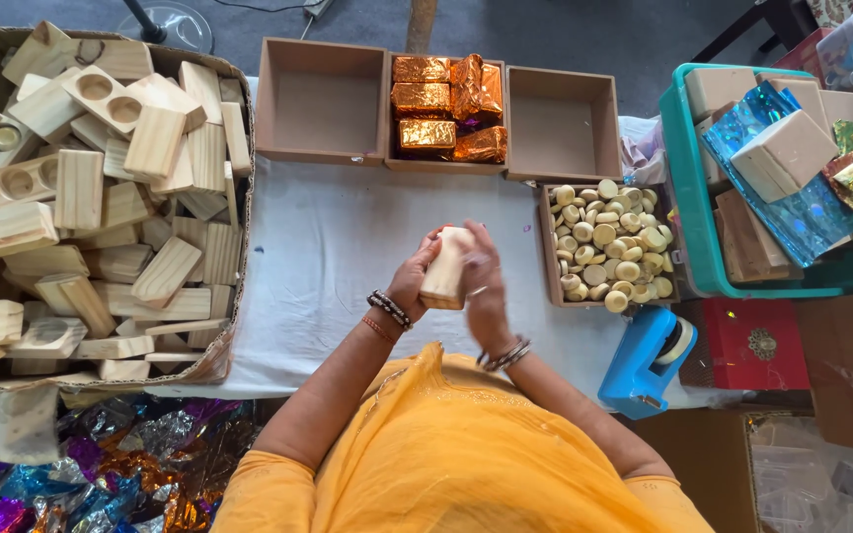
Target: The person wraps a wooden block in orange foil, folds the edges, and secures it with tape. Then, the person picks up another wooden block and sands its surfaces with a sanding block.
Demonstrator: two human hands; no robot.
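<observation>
A pale wooden block (445, 268) stood upright between the two hands, above the white cloth (328, 247) of the table. The left hand (415, 278) grasped it from the left side, and the right hand (483, 281) pressed on its right side with the fingers wrapped around. Just right of the hands was a box of small round pale discs (609, 247). Behind it stood three brown boxes; the middle box (444, 109) held blocks wrapped in orange foil. On the far left, a big carton (91, 197) was full of similar wooden pieces. A blue tape dispenser (647, 363) lay near the right elbow.
</observation>
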